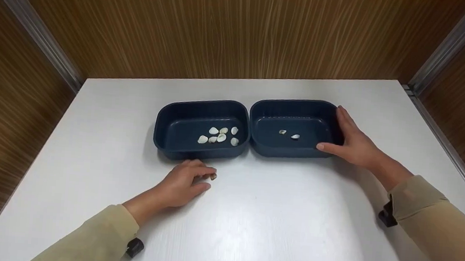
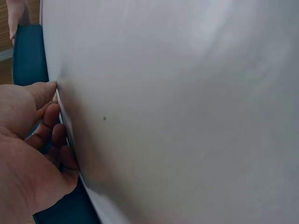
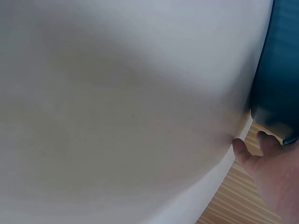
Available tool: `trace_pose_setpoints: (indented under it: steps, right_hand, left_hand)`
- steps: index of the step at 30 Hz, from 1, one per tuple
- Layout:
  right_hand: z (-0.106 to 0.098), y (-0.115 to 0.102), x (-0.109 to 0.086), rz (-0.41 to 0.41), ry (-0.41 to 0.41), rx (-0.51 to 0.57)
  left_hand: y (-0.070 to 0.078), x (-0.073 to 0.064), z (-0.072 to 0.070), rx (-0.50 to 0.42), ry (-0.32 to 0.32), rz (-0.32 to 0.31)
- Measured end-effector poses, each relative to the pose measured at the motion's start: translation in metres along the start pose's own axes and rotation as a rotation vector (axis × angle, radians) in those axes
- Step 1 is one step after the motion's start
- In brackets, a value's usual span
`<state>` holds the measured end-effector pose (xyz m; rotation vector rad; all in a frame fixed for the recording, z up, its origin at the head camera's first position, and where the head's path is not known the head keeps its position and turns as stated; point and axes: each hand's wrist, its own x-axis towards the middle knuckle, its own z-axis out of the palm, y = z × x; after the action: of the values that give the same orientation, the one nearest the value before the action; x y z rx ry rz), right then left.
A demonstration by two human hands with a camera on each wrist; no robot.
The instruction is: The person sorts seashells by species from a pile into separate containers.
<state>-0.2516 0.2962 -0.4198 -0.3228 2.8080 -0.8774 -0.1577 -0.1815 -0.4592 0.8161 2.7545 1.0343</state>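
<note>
Near the front wall of the left dark-blue box, my left hand is low over the white table. Its index fingertip touches a small brownish shell, while the thumb stays apart from it. In the left wrist view the other fingers are loosely bent. My right hand rests against the right end of a second dark-blue box, its thumb by the front rim and its fingers extended along the end wall. Several pale shells lie in the left box. The right box holds two shells.
Both boxes stand side by side, almost touching, on the white table. Wood-grain panels rise behind and at both sides. A dark wrist device shows under the left sleeve, another under the right.
</note>
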Motion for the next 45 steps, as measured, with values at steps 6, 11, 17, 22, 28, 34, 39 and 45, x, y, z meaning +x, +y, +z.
trace_pose_setpoints:
  steps: [6,11,17,22,28,34,39,45]
  right_hand:
    - [0.001,0.0016,-0.0001,-0.008,0.005,0.0]
    - [0.0005,0.0007,-0.0004,-0.004,0.001,-0.001]
    - [0.0003,0.0009,-0.0004,-0.012,0.005,0.004]
    - [0.0003,0.0005,-0.0006,-0.013,0.003,0.007]
    - [-0.0003,0.0006,-0.0003,-0.006,-0.001,0.008]
    - [0.0007,0.0029,0.0003,-0.026,0.006,0.0]
    - [-0.0001,0.0035,-0.0003,-0.015,0.003,0.005]
    - [-0.0005,0.0016,0.0008,-0.006,-0.003,0.003]
  left_hand:
    - [0.0003,0.0019,0.0018,0.015,0.017,0.0]
    - [0.0005,0.0031,0.0027,0.007,0.026,-0.014]
    - [0.0005,0.004,0.0029,-0.006,0.025,-0.014]
    - [0.0022,0.0031,0.002,-0.025,0.021,-0.042]
    - [0.0046,0.0034,0.0026,-0.065,0.014,-0.042]
    - [0.0063,0.0045,0.0048,-0.071,0.007,-0.032]
    - [0.0065,0.0052,0.0063,-0.078,0.01,-0.023]
    - [0.0073,0.0047,0.0059,-0.079,0.012,-0.012]
